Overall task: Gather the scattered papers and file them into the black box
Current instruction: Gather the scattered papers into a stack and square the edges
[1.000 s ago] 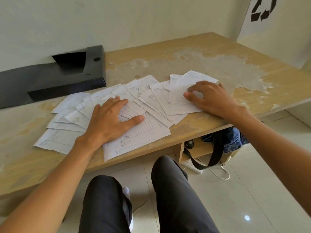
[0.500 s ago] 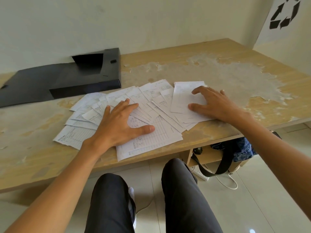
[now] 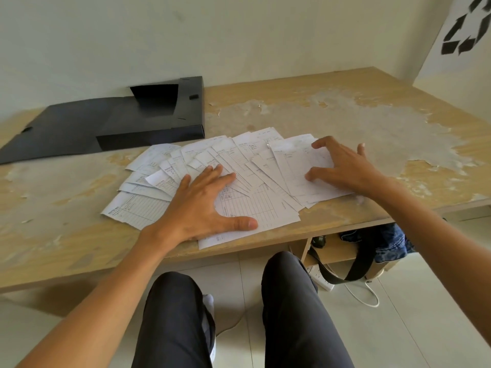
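Several white printed papers (image 3: 255, 160) lie fanned out and overlapping near the front edge of the wooden desk (image 3: 345, 107). My left hand (image 3: 202, 205) rests flat on the left-middle sheets, fingers spread, thumb out to the right. My right hand (image 3: 342, 166) presses fingertips and thumb on the rightmost sheets, fingers apart and arched. Neither hand grips a sheet. The black box (image 3: 156, 120) lies open behind the papers at the back left, its lid flap (image 3: 53, 128) spread flat to the left.
The desk's surface is peeling in pale patches at the right. Under the desk sit a shelf with a dark strap (image 3: 342, 272), blue denim cloth (image 3: 390, 243) and a white power strip with cable (image 3: 361, 296). My knees are below the front edge.
My right hand has pushed the rightmost sheets leftward, closing the fan. The left hand stays pressed on the pile. The camera has tilted, so the desk sits lower in view.
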`<state>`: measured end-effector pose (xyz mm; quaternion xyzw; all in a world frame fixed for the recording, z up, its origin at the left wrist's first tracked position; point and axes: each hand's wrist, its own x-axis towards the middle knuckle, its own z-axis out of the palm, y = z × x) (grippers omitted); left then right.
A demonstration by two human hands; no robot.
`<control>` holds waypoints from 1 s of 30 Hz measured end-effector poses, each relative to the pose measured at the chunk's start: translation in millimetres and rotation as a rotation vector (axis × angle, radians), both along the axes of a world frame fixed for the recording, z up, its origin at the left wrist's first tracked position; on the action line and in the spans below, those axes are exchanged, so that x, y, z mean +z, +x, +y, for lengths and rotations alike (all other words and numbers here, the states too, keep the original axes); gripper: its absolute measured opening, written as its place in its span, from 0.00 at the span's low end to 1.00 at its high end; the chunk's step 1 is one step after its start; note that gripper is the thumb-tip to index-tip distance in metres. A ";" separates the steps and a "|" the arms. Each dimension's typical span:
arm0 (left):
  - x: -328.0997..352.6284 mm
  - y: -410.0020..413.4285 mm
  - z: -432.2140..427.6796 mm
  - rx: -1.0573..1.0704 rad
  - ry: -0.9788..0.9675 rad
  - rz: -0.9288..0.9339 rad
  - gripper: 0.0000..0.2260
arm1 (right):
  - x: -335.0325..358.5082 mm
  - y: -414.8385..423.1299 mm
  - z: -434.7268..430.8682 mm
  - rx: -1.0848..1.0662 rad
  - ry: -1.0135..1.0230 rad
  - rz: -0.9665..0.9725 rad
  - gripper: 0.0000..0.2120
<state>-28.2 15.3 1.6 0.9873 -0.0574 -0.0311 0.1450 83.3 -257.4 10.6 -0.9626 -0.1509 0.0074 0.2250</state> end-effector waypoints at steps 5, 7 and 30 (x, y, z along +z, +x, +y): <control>2.6 -0.2 1.3 0.029 -0.064 -0.034 0.58 | 1.5 -4.9 8.0 0.004 -0.019 0.006 0.44; 4.7 -0.8 2.5 0.035 -0.087 -0.046 0.58 | -0.3 -7.3 14.6 0.026 -0.134 -0.030 0.54; 12.2 -5.2 23.5 0.152 -0.311 -0.161 0.39 | -3.2 2.1 37.6 0.075 -0.130 -0.097 0.50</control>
